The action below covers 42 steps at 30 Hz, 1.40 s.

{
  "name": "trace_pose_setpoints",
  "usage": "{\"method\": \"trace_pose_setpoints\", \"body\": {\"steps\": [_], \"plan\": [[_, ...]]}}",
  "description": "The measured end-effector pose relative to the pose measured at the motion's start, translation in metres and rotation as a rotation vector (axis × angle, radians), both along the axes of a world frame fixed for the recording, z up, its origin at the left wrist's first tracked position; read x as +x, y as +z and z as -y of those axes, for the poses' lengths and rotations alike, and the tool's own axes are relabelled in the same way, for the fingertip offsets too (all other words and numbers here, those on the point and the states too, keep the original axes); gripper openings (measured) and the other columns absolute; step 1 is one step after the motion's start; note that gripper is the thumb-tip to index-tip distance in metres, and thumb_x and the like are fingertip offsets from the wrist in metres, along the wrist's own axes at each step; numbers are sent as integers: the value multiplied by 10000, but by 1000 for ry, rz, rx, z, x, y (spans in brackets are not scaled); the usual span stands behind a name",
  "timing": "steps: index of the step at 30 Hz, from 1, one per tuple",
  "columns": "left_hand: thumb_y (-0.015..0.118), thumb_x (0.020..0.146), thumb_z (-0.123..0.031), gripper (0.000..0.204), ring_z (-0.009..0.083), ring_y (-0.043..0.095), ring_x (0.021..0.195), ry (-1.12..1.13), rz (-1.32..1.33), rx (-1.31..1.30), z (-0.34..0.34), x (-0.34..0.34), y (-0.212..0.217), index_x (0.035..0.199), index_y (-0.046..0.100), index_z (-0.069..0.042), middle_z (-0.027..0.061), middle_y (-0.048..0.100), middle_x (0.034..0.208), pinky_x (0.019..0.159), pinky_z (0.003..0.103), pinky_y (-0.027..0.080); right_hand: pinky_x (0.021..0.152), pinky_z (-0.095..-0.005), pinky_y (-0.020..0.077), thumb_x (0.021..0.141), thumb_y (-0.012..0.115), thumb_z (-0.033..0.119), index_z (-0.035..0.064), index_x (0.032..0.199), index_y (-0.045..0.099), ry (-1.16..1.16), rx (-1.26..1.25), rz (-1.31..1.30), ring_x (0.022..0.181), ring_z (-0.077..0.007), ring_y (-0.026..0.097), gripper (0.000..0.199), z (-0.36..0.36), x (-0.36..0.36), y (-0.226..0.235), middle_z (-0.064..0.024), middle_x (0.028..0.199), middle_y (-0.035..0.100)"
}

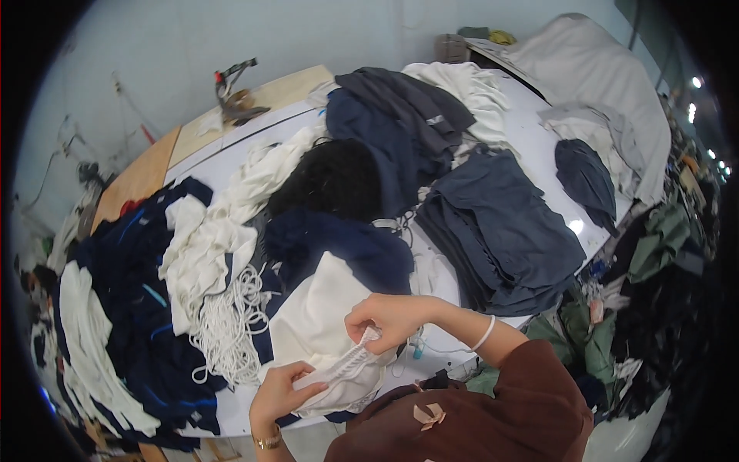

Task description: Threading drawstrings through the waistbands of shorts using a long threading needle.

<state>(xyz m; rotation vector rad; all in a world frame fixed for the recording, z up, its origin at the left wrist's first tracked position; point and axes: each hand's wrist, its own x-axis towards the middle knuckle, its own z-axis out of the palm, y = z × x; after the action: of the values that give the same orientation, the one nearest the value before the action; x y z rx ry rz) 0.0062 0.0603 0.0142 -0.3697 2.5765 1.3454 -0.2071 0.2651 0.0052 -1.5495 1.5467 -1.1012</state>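
Observation:
A white cloth garment (319, 304) lies at the table's near edge, with a gathered band (350, 366) along its near side. My right hand (392, 319) is closed, pinching the upper end of that band between thumb and fingers. At the other end, my left hand (286, 394) grips the garment's edge, thumb and fingers closed on it. The band stretches slantwise between both hands. Just left of the garment lies a tangled heap of white cords (235, 327). Behind it is a bunched navy cloth (339, 242).
A stack of dark grey cloth pieces (504, 231) lies to the right. Black fabric (331, 181) and charcoal garments (408, 96) are piled farther back. Navy garments (127, 285) cover the left side. Green and black cloth heaps (662, 242) lie beyond the table's right edge.

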Motion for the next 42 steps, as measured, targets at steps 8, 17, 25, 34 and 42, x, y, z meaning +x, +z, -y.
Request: {"method": "trace_pose_setpoints", "body": {"steps": [8, 17, 25, 34, 42], "plan": [[790, 780, -146, 208, 22, 511, 584, -18, -79, 64, -8, 10, -8, 852, 723, 37, 11, 657, 644, 514, 211, 397, 660, -299, 446, 648, 676, 156, 21, 823, 560, 39, 7, 79, 701, -170, 551, 250, 12, 7, -14, -49, 729, 559], [782, 761, -114, 222, 55, 544, 630, 28, -176, 62, -35, -6, -28, 862, 701, 66, 49, 671, 669, 553, 237, 435, 677, -317, 444, 702, 786, 262, 17, 856, 558, 44, -61, 203, 742, -188, 556, 368, 18, 41, -15, -61, 785, 576], [744, 851, -189, 257, 20, 478, 574, 36, 122, 383, -28, 3, -9, 771, 684, 47, -3, 607, 600, 486, 218, 368, 501, -330, 338, 771, 766, 285, 41, 665, 448, -22, -17, 52, 518, -167, 405, 414, -13, 10, 6, -45, 571, 451], [708, 796, -187, 211, 383, 609, 677, -1, -109, 52, -52, -2, -27, 872, 678, 8, 226, 626, 736, 610, 387, 469, 582, -406, 419, 730, 734, 581, 45, 857, 469, -24, 63, -62, 642, -338, 554, 611, 14, 51, -3, -139, 728, 562], [761, 762, -106, 178, 142, 557, 626, 249, -384, 101, -42, 8, 0, 879, 688, 6, 160, 650, 739, 607, 298, 453, 652, -225, 372, 998, 523, 281, 32, 865, 583, -37, 154, 571, 701, -57, 430, 289, 34, 16, -3, 35, 738, 513]]}}
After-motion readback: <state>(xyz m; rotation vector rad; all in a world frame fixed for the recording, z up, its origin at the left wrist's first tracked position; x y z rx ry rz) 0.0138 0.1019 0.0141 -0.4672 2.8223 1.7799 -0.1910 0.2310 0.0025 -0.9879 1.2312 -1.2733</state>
